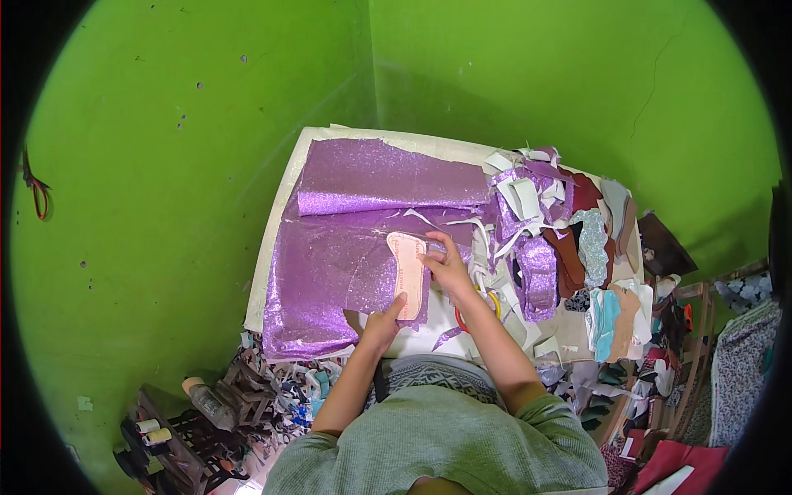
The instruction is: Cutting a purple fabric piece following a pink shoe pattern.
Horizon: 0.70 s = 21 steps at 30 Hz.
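Observation:
A pale, insole-shaped piece point(407, 285) with red markings lies over purple glitter material, whose edge shows along its right side. My left hand point(382, 327) grips its lower end, thumb on top. My right hand point(447, 266) pinches the upper right edge. Beneath them spreads a large purple glitter sheet point(309, 268), with a cut-out gap near its front edge. Behind it lies a folded purple sheet point(379, 177). Scissors with a yellow and red handle point(496, 302) rest partly hidden under my right forearm.
White and purple scraps point(520, 198) pile up at the table's right, beside stacked purple cut pieces point(539, 279), brown pieces point(568, 260) and turquoise pieces point(605, 318). Green walls point(206, 148) meet behind the table point(276, 223). Scraps point(289, 384) cover the floor at left, near a wooden rack with thread spools point(157, 436).

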### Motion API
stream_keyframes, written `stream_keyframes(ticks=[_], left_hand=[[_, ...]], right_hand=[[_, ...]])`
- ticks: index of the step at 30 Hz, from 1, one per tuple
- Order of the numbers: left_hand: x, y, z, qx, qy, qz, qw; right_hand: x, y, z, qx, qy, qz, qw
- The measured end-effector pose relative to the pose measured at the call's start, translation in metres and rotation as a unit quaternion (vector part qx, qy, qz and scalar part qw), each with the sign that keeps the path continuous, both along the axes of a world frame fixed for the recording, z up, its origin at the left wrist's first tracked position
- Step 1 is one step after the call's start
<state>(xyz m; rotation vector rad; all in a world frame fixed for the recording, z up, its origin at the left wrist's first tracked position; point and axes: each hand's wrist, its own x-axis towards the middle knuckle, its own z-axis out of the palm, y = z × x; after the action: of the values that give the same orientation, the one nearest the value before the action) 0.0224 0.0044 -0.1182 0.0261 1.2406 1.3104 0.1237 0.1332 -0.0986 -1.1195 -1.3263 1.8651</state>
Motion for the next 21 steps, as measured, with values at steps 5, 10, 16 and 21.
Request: stream_keyframes(ticks=[5, 10, 16, 21], left_hand=[[0.001, 0.0, -0.005, 0.045, -0.031, 0.011, 0.998], [-0.001, -0.005, -0.005, 0.006, 0.022, -0.011, 1.0], [-0.006, -0.004, 0.002, -0.052, 0.135, -0.075, 0.987], [-0.004, -0.002, 0.028, -0.041, 0.197, -0.09, 0.975]], right_hand=[[0.0, -0.001, -0.01, 0.01, -0.004, -0.012, 1.0], [0.001, -0.006, -0.006, -0.021, -0.009, -0.019, 1.0], [-0.001, -0.006, -0.007, 0.075, -0.044, 0.022, 0.996], [0.004, -0.001, -0.025, 0.214, -0.123, 0.026, 0.969]])
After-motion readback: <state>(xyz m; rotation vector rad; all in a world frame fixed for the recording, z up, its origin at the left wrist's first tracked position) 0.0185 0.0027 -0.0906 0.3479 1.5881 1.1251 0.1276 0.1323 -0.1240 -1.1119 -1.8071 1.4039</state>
